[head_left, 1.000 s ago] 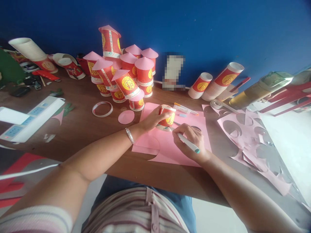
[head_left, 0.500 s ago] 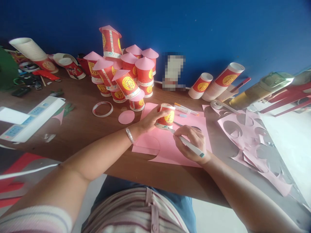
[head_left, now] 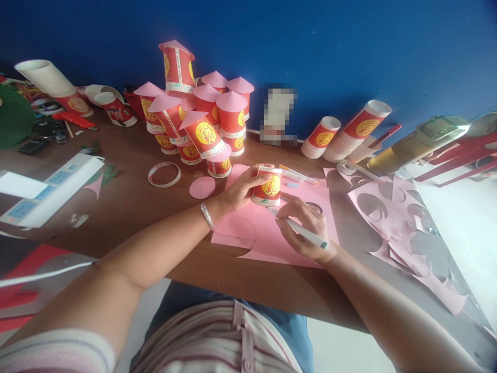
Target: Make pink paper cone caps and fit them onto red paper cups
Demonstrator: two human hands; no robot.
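Observation:
My left hand (head_left: 245, 187) is wrapped round a red paper cup (head_left: 268, 189) with a yellow emblem, held upside down above a pink paper sheet (head_left: 267, 246). Green marks run along the cup's white band near its rim. Between the thumb and fingers of my right hand (head_left: 305, 224) is a white marker (head_left: 305, 231), slanting toward the cup's lower edge. Its tip is blurred just below the rim; I cannot tell if it touches. Behind my right fingers, a pair of scissors (head_left: 314, 207) is partly hidden.
Cups with pink cone roofs (head_left: 233, 111) are stacked at the back. A pink disc (head_left: 202, 187) and tape ring (head_left: 163, 175) lie left, by a power strip (head_left: 50, 189). Cup stacks (head_left: 361, 129), a gold bottle (head_left: 415, 142) and paper scraps (head_left: 407, 228) are right. Orange-tipped markers (head_left: 297, 175) lie behind the cup.
The cup has shifted slightly right and turned in my left hand, so its yellow emblem faces me more. The marker's tip now sits a little lower relative to the rim.

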